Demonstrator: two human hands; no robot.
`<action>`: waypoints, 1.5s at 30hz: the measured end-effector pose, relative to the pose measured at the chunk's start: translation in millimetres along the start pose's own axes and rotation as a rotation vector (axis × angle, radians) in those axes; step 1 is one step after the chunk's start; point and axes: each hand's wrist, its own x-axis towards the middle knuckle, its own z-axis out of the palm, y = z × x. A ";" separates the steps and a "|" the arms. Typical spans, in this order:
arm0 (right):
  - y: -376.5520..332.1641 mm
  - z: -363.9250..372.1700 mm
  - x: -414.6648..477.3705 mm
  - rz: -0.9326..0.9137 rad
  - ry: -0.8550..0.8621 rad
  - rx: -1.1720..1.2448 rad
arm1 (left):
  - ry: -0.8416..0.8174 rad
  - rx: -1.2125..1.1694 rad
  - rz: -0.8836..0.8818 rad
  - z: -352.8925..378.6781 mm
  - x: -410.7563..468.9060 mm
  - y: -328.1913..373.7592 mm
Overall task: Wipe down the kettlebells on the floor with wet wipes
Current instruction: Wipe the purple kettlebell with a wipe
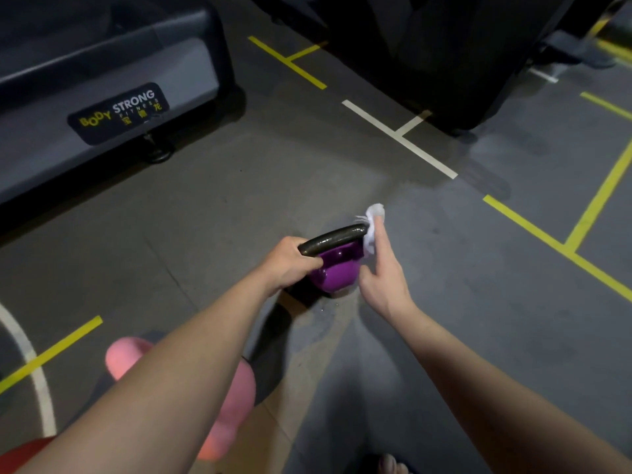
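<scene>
One view only, head camera, looking down. A purple kettlebell (337, 272) is seen mid-frame on the grey floor (205, 217), tilted; whether its base fully rests on the floor cannot be told. Its black handle (333, 238) is on top.

The left end of the handle is gripped by the left hand (290, 265), fingers curled tight round it. A white wet wipe (372, 227) is pressed against the right end of the handle by the right hand (383, 278). That hand's fingers are held straight and close together behind the wipe, with the thumb just beside the purple kettlebell's body. A crumpled end of the wipe sticks out past the fingertips.

A pink kettlebell (239, 398) is seen nearer the camera than the purple kettlebell and to its left, partly hidden by the left forearm. A red object (24, 453), cut off by the frame edge, lies further left of that; what it is cannot be told.

Beyond the purple kettlebell to the left, a grey machine base (118, 112) labelled "BODY STRONG FITNESS" is seen. Beyond it to the right, dark equipment (444, 56) is seen. A white floor line (398, 138) runs between the purple kettlebell and the dark equipment, and yellow floor lines (547, 239) are marked to its right.
</scene>
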 end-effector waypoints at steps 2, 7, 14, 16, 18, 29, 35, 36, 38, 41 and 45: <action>0.8 -3.1 6.3 0.080 -0.002 0.005 | -0.003 0.006 -0.007 1.8 -0.1 0.0; 2.8 2.6 -1.3 -0.015 0.026 0.023 | -0.005 0.011 -0.008 0.2 -0.2 -1.9; 3.9 8.7 -1.1 -0.190 0.097 -0.096 | 0.019 0.033 -0.004 5.2 -0.3 0.1; 2.3 2.5 4.8 -0.222 0.104 -0.106 | 0.031 0.038 -0.003 6.7 0.3 1.6; -3.1 -13.8 14.0 -0.172 0.089 -0.137 | 0.032 0.067 -0.001 9.3 -0.3 2.3; -33.7 -96.0 43.6 -0.229 -0.449 -0.602 | -0.045 0.168 0.071 5.5 -5.4 0.4; -50.1 -100.4 68.8 -0.142 -0.683 -0.701 | -0.178 0.267 0.115 -2.6 -10.6 0.7; -47.2 -97.4 68.7 -0.131 -0.720 -0.668 | -0.195 0.293 0.119 -5.1 -10.3 0.9; -36.2 -94.5 68.3 -0.115 -0.757 -0.578 | -0.202 0.318 0.123 -8.9 -7.6 -0.2; -16.5 -96.0 65.7 -0.073 -0.740 -0.337 | -0.157 0.320 0.105 -10.5 -2.4 2.0; 6.2 -93.7 54.3 -0.097 -0.530 -0.045 | -0.060 0.224 0.044 -0.8 3.3 15.5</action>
